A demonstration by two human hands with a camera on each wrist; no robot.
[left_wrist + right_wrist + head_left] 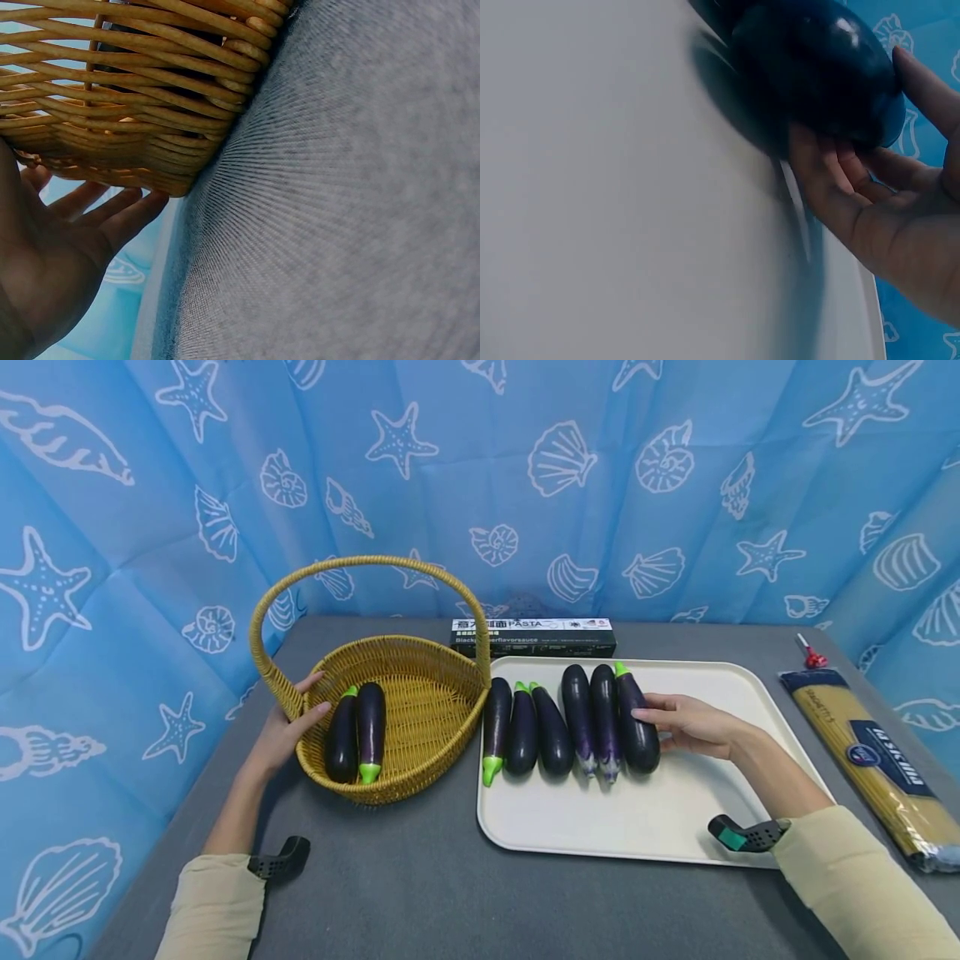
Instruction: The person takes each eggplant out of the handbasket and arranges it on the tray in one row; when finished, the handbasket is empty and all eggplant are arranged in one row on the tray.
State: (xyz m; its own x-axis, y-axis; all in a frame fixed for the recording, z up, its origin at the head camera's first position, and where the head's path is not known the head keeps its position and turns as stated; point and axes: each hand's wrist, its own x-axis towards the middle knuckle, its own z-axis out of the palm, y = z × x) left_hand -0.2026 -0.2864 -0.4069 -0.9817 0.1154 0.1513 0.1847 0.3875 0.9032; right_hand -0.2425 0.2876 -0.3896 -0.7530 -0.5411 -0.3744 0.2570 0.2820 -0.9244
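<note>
A yellow wicker basket (420, 777) with a tall arched handle stands on the left, two eggplants (371, 727) lying in it. My left hand (283, 735) grips its left rim near the handle's foot; in the left wrist view, the fingers of that hand (67, 247) lie along the outer wicker wall. On the white tray (697, 818), several eggplants (522, 735) lie side by side in a row. My right hand (693, 725) holds the rightmost eggplant (636, 727), its green stem pointing away. The right wrist view shows the thumb and fingers on opposite sides of this dark eggplant (825, 67).
Behind the tray stands a dark pasta box (532, 639). To the right of the tray lie a spaghetti bag (870, 760) and a red-wrapped lollipop (813, 656). A blue seashell-patterned curtain (480, 485) hangs behind the grey tabletop (405, 877).
</note>
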